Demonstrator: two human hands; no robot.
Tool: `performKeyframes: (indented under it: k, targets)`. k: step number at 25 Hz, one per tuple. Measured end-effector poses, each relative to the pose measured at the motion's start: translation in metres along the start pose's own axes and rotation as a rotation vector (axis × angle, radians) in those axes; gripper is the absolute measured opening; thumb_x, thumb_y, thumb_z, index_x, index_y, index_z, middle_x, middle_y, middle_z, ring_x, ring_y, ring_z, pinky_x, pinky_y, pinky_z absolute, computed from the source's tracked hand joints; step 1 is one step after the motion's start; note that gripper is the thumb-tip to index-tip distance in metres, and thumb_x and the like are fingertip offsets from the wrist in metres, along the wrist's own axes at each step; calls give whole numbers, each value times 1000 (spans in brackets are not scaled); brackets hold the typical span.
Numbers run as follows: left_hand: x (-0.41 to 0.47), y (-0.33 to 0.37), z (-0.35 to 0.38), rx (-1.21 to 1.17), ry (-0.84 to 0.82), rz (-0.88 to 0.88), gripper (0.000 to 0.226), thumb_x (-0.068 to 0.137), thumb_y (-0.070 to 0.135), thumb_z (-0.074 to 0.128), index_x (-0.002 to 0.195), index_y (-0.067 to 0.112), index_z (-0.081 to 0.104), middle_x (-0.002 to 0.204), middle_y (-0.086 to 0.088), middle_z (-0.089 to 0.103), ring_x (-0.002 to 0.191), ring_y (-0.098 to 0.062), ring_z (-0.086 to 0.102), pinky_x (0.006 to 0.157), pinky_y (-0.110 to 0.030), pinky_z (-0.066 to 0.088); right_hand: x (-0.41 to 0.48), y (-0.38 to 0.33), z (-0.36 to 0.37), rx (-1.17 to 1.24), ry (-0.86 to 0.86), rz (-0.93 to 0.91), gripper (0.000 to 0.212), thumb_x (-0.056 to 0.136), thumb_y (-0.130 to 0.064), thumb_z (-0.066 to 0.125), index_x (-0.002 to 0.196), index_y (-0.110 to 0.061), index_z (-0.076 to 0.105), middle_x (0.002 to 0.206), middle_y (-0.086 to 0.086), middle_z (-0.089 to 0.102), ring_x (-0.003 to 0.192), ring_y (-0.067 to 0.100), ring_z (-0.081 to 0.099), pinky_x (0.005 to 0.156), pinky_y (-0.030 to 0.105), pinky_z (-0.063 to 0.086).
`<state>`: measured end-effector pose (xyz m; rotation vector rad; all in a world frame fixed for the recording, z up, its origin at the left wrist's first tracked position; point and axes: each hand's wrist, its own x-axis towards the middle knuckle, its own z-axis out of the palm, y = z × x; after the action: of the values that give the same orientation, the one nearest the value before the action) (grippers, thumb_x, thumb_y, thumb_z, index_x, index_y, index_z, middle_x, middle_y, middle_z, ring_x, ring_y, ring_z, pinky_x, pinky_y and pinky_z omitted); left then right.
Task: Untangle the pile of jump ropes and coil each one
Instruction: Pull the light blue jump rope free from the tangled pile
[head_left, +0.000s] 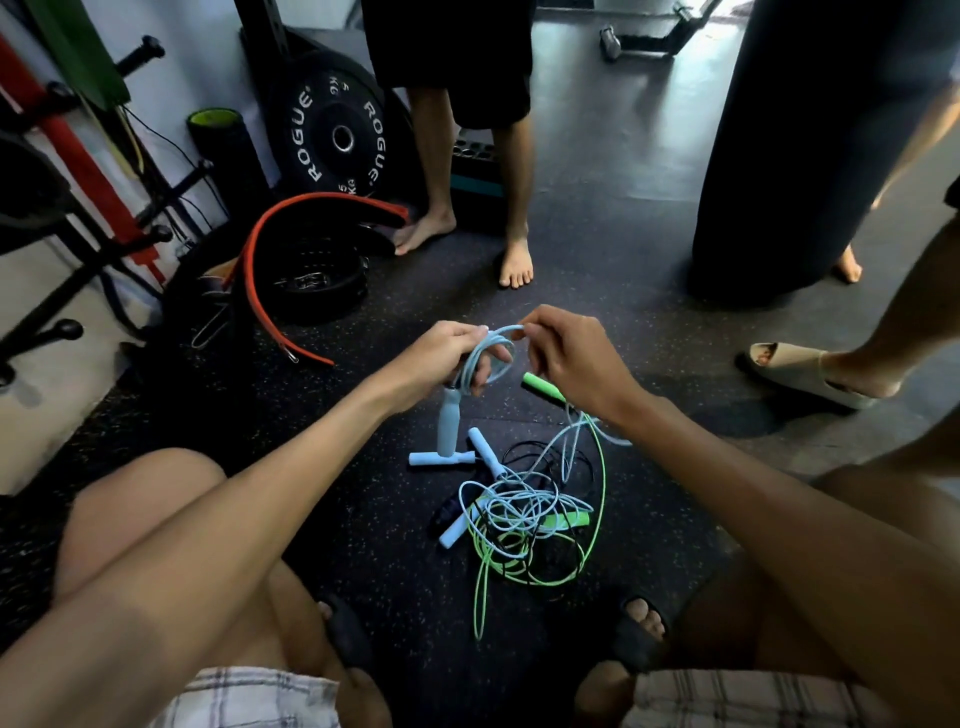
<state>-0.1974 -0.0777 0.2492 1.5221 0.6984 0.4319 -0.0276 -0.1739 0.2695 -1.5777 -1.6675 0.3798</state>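
Note:
A tangled pile of jump ropes (524, 519) lies on the black rubber floor between my feet: light blue, green and black cords mixed together. My left hand (441, 358) grips several loops of the light blue rope (491, 348), whose blue handle (448, 423) hangs below the hand. My right hand (566, 358) pinches the top of the same loops. Two more blue handles (441, 458) lie on the floor by the pile. A green handle (543, 387) shows under my right hand.
A person's bare legs (514, 218) stand just beyond my hands. A black punching bag (800, 145) hangs at the right, with a sandalled foot (810, 371) beside it. At the left are a Rogue weight plate (337, 135), an orange-edged belt (270, 270) and a rack.

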Motion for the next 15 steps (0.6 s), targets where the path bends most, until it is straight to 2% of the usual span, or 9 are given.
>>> performKeyframes:
  k: [3,7,10,13,15]
  targets:
    - [-1,5,6,-143,-134,-44,51,105,28,27,89,-5,64,46,-5,41,42,-19,36,52,-31,32,2,4,-3,19,61,66,18,101,-13,50,86,-6,57,60,6,63,47,7,49,52,21,41]
    - [-4,16,6,-358,-156,-36,43,104,28,31,82,2,59,44,4,27,38,-11,24,49,-28,28,4,12,2,16,28,166,25,101,-29,52,87,-8,52,60,8,65,45,13,56,48,27,47]
    - [-3,23,-4,-569,-43,8,41,105,28,29,85,4,55,45,5,28,40,-10,24,50,-26,32,1,22,7,7,-185,343,33,102,-34,47,92,-4,55,66,13,70,52,22,66,52,30,49]
    - [1,29,-19,-761,177,63,42,106,28,26,89,4,55,50,3,34,47,-11,30,58,-26,34,-9,29,12,-53,-499,470,26,102,-28,49,101,-3,47,75,14,71,63,25,69,60,33,55]
    - [3,29,-29,-856,318,89,44,107,28,25,91,2,56,53,0,39,50,-12,35,63,-26,35,-14,34,17,-41,-604,526,20,100,-22,54,101,-6,41,82,15,70,71,28,70,70,40,59]
